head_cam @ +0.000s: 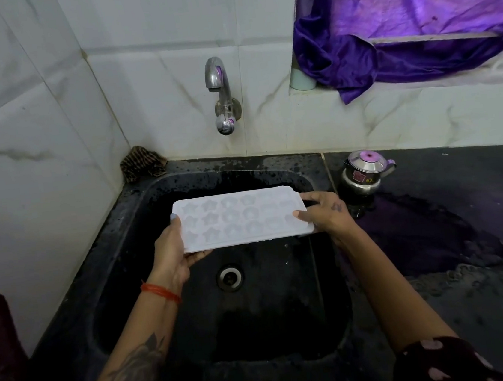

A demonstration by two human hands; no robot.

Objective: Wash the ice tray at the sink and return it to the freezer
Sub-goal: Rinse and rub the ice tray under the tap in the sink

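Note:
A white ice tray (pixel 241 218) with star and round moulds is held level over the black sink (pixel 139 203), hollows facing up. My left hand (pixel 172 252) grips its left end, thumb on top and fingers underneath. My right hand (pixel 328 211) holds the right end, thumb on the top face and fingers along the far edge. The steel tap (pixel 220 96) sticks out of the tiled wall above and behind the tray; no water runs from it. The drain (pixel 229 279) lies below the tray's front edge.
A small steel pot with a lid (pixel 364 174) stands on the wet black counter (pixel 455 229) right of the sink. A scrub cloth (pixel 142 163) sits in the back left corner. Purple fabric (pixel 401 57) hangs over the ledge at upper right.

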